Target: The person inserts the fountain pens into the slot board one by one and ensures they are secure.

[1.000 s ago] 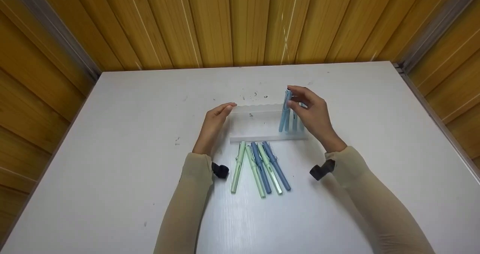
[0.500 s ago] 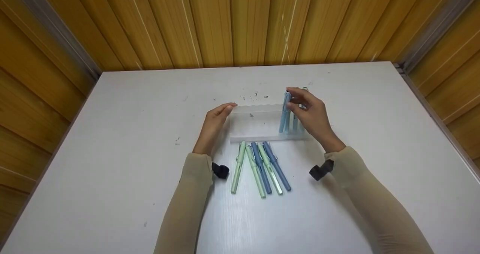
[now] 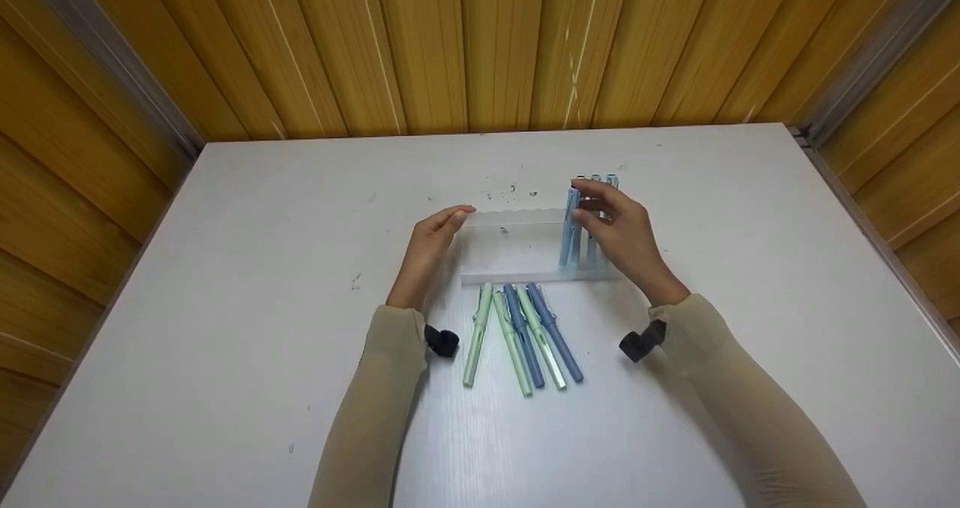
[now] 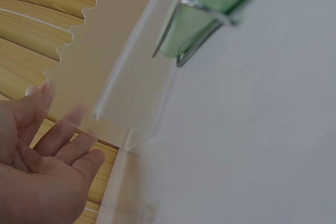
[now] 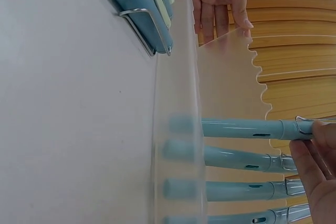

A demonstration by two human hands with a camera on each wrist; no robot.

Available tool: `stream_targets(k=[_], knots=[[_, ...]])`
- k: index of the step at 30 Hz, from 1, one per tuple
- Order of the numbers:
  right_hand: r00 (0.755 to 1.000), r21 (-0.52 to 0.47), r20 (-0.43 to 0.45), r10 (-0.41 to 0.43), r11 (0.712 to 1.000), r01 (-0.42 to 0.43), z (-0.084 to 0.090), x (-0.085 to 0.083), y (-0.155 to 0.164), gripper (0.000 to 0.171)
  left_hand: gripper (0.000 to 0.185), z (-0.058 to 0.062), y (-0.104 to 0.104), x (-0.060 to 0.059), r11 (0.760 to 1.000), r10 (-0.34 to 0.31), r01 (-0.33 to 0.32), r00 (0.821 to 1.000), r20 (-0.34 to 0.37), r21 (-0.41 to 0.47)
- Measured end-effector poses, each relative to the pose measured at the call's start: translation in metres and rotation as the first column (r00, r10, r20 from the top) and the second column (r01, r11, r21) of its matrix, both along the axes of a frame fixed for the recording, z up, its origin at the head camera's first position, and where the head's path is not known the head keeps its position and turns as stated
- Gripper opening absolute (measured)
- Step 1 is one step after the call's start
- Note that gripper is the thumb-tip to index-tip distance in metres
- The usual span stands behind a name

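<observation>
A frosted clear pen stand (image 3: 499, 249) with a scalloped top edge stands mid-table. My left hand (image 3: 426, 249) holds its left end, thumb and fingertips at the top corner in the left wrist view. Between thumb and fingertips, my right hand (image 3: 626, 230) pinches the capped upper end of a light blue fountain pen (image 5: 239, 128). That pen leans upright in the stand, its lower end behind the front lip. Several more light blue pens (image 5: 241, 190) stand beside it at the right end, partly hidden by my right hand in the head view.
In front of the stand, light green pens (image 3: 474, 335) and dark blue pens (image 3: 555, 332) lie on the white table (image 3: 225, 305), some close together. A yellow wood-look wall (image 3: 495, 50) rises behind the table.
My right hand has lowered slightly with the light blue pen, and the tops of the pens behind it now show. My left hand has stayed at the stand's left end.
</observation>
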State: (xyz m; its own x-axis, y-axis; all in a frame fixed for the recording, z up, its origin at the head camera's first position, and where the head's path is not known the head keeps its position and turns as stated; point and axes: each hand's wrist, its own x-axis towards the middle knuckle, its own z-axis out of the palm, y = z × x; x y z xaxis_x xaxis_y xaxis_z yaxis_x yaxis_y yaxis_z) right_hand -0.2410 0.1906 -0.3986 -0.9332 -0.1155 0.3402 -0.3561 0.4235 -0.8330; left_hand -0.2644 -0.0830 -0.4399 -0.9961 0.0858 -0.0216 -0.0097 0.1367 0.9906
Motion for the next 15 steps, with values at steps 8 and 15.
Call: stream_targets(k=[8,15], knots=[[0.996,0.056,-0.087,0.026,0.998,-0.021,0.0020,-0.0009,0.0000,0.041,0.036,0.0001,-0.0005,0.0002,1.000,0.001,-0.001,1.000,-0.002,0.001],[0.977,0.135,-0.202,0.066,0.990,-0.039,0.0025,-0.0038,0.0018,0.043,0.036,-0.0003,-0.0008,0.0004,1.000,-0.006,0.006,1.000,0.003,0.013]])
